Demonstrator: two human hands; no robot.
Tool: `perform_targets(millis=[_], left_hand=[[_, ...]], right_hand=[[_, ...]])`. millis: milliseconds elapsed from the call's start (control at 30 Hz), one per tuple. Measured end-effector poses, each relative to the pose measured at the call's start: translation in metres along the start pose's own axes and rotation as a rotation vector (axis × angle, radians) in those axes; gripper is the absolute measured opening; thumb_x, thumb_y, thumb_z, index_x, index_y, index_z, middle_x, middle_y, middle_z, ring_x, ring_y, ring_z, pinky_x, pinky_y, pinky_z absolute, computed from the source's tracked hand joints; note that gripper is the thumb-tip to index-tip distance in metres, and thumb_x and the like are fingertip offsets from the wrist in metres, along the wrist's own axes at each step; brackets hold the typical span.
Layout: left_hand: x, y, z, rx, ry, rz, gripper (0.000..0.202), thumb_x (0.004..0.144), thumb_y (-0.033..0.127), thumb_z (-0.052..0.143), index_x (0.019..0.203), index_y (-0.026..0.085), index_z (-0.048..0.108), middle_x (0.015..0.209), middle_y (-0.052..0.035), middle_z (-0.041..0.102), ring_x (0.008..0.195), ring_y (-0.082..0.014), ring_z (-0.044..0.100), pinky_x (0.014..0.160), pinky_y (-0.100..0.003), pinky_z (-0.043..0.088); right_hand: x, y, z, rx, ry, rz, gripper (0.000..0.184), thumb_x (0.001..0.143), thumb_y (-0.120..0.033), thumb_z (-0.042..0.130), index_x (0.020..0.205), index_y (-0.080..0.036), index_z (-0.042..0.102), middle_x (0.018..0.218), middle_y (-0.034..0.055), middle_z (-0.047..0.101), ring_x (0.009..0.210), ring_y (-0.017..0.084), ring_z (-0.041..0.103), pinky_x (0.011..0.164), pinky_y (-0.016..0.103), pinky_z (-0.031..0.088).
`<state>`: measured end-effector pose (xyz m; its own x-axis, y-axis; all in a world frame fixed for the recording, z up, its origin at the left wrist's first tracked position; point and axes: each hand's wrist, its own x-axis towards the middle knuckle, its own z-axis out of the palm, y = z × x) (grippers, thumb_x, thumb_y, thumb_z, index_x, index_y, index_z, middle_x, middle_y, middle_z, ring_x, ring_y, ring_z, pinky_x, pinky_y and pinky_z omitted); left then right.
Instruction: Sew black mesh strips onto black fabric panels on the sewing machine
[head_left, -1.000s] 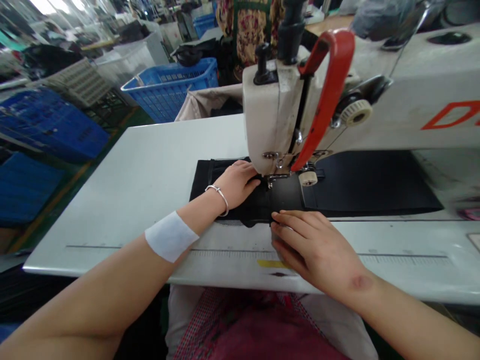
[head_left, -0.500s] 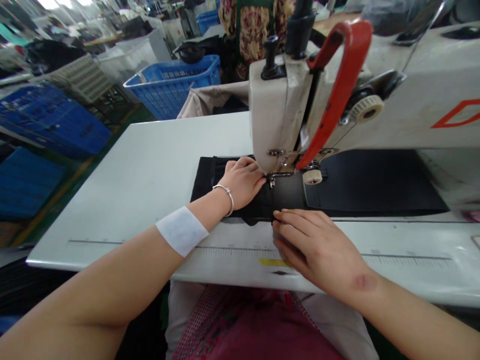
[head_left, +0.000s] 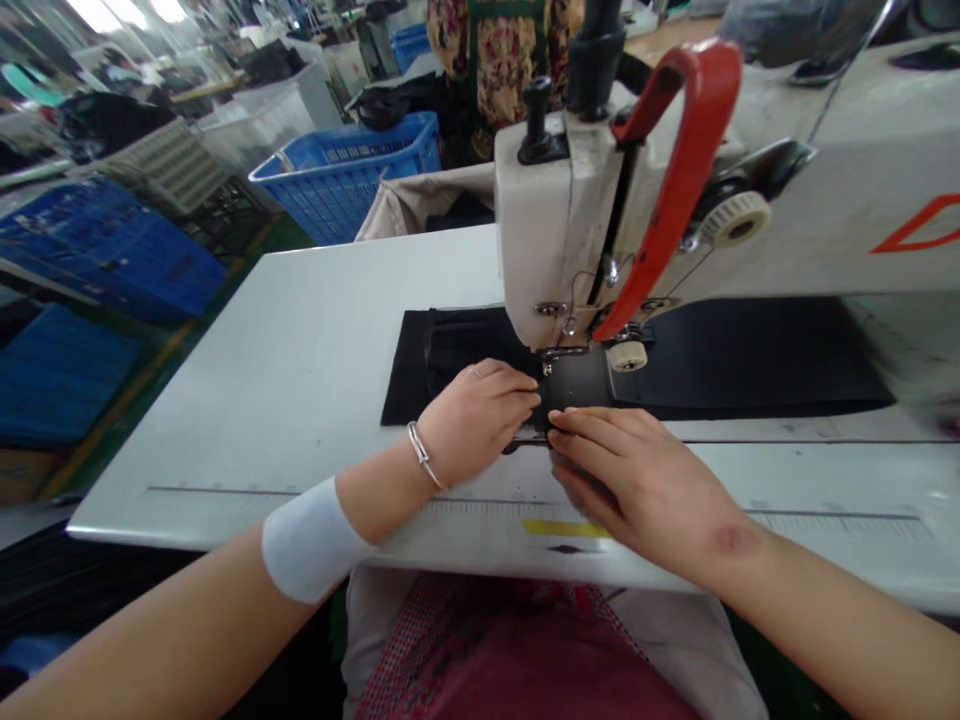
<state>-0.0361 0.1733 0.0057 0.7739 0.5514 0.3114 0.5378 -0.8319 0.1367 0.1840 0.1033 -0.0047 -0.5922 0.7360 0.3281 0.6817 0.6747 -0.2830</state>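
Black fabric (head_left: 465, 340) lies flat on the sewing table, left of the presser foot (head_left: 548, 367) of a white sewing machine (head_left: 536, 230). My left hand (head_left: 480, 415), with a silver bangle at the wrist, rests over the fabric's near part; its fingers are bent together on the cloth just left of the foot. The fingertips of my right hand (head_left: 637, 480) pinch the fabric's near edge in front of the foot, close to the left fingertips. Both thumbs are mostly hidden. A smooth black sheet (head_left: 765, 360) lies under the machine arm; whether it joins the fabric I cannot tell.
A red lever (head_left: 679, 180) curves down the machine's head. The white tabletop (head_left: 300, 350) stretches left, with a ruler strip and yellow tape (head_left: 566, 528) near its front edge. Behind it are a blue basket (head_left: 352, 165), a beige cloth-lined bin (head_left: 405, 205) and a person in a patterned garment.
My left hand has come back from beside the machine head toward the near fabric edge, uncovering cloth behind it. My right hand has barely shifted.
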Motion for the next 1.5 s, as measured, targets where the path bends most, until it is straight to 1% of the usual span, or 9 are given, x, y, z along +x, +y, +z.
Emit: perform_targets(millis=[100, 167, 300, 533, 700, 833, 967, 1267, 1500], left_hand=[[-0.013, 0.013, 0.007, 0.015, 0.036, 0.09, 0.027, 0.095, 0.013, 0.046, 0.118, 0.01, 0.06, 0.119, -0.0088, 0.064, 0.114, -0.0181, 0.056, 0.103, -0.034, 0.046], [-0.015, 0.014, 0.012, 0.037, 0.041, 0.112, 0.028, 0.095, 0.012, 0.045, 0.12, 0.01, 0.058, 0.121, -0.0088, 0.064, 0.117, -0.0176, 0.055, 0.104, -0.034, 0.046], [-0.013, 0.012, 0.013, 0.025, 0.016, 0.097, 0.029, 0.096, 0.014, 0.044, 0.121, 0.014, 0.057, 0.124, -0.0071, 0.062, 0.118, -0.0181, 0.054, 0.103, -0.037, 0.047], [-0.011, 0.012, 0.01, 0.013, -0.025, 0.062, 0.03, 0.095, 0.015, 0.042, 0.121, 0.017, 0.058, 0.124, -0.0071, 0.061, 0.117, -0.0196, 0.055, 0.101, -0.04, 0.048], [-0.005, 0.008, 0.009, 0.059, -0.023, 0.11, 0.03, 0.094, 0.012, 0.044, 0.121, 0.012, 0.057, 0.123, -0.0095, 0.061, 0.118, -0.0199, 0.053, 0.103, -0.039, 0.047], [-0.004, 0.005, 0.01, 0.075, -0.038, 0.123, 0.03, 0.094, 0.015, 0.045, 0.12, 0.012, 0.057, 0.122, -0.0099, 0.061, 0.115, -0.0225, 0.055, 0.1, -0.042, 0.049], [-0.008, 0.006, 0.012, 0.033, -0.033, 0.163, 0.029, 0.094, 0.013, 0.04, 0.117, 0.012, 0.058, 0.117, -0.0096, 0.065, 0.11, -0.0199, 0.058, 0.097, -0.039, 0.051], [-0.004, 0.004, 0.014, 0.035, 0.056, 0.139, 0.025, 0.094, 0.013, 0.044, 0.113, 0.011, 0.061, 0.114, -0.0075, 0.066, 0.109, -0.0161, 0.058, 0.101, -0.032, 0.049], [0.003, -0.001, 0.014, 0.021, 0.077, 0.101, 0.024, 0.093, 0.013, 0.047, 0.113, 0.01, 0.061, 0.113, -0.0082, 0.065, 0.107, -0.0179, 0.057, 0.1, -0.033, 0.049]], right_hand=[[-0.002, 0.012, -0.003, -0.044, -0.003, -0.018, 0.031, 0.09, -0.014, 0.054, 0.119, -0.017, 0.062, 0.124, 0.0067, 0.064, 0.115, 0.023, 0.057, 0.096, 0.041, 0.048], [-0.004, 0.02, -0.004, -0.097, 0.008, -0.013, 0.034, 0.088, -0.011, 0.054, 0.121, -0.017, 0.062, 0.125, 0.0071, 0.063, 0.115, 0.024, 0.057, 0.096, 0.042, 0.048], [-0.008, 0.029, -0.002, -0.137, 0.007, -0.028, 0.038, 0.086, -0.009, 0.054, 0.123, -0.018, 0.061, 0.128, 0.0067, 0.062, 0.116, 0.024, 0.057, 0.097, 0.042, 0.049], [-0.008, 0.03, 0.0, -0.147, 0.017, -0.027, 0.041, 0.087, -0.006, 0.049, 0.124, -0.018, 0.06, 0.13, 0.0062, 0.061, 0.118, 0.022, 0.057, 0.098, 0.042, 0.049], [0.0, 0.036, -0.002, -0.171, 0.004, -0.062, 0.038, 0.087, -0.007, 0.051, 0.123, -0.014, 0.061, 0.13, 0.0095, 0.06, 0.118, 0.022, 0.057, 0.102, 0.04, 0.048], [0.006, 0.041, -0.002, -0.174, 0.006, -0.058, 0.039, 0.086, -0.007, 0.052, 0.123, -0.014, 0.061, 0.13, 0.0095, 0.06, 0.119, 0.022, 0.056, 0.104, 0.039, 0.046], [0.005, 0.043, 0.002, -0.148, 0.026, -0.048, 0.041, 0.086, -0.006, 0.051, 0.126, -0.014, 0.059, 0.132, 0.0099, 0.058, 0.121, 0.022, 0.055, 0.103, 0.041, 0.047], [0.007, 0.047, 0.005, -0.134, 0.022, -0.024, 0.039, 0.091, -0.012, 0.048, 0.129, -0.014, 0.056, 0.135, 0.0108, 0.057, 0.123, 0.024, 0.054, 0.103, 0.043, 0.048], [0.017, 0.054, 0.007, -0.116, -0.045, 0.051, 0.04, 0.095, -0.02, 0.044, 0.134, -0.016, 0.053, 0.133, 0.0133, 0.057, 0.123, 0.026, 0.053, 0.099, 0.043, 0.049]])
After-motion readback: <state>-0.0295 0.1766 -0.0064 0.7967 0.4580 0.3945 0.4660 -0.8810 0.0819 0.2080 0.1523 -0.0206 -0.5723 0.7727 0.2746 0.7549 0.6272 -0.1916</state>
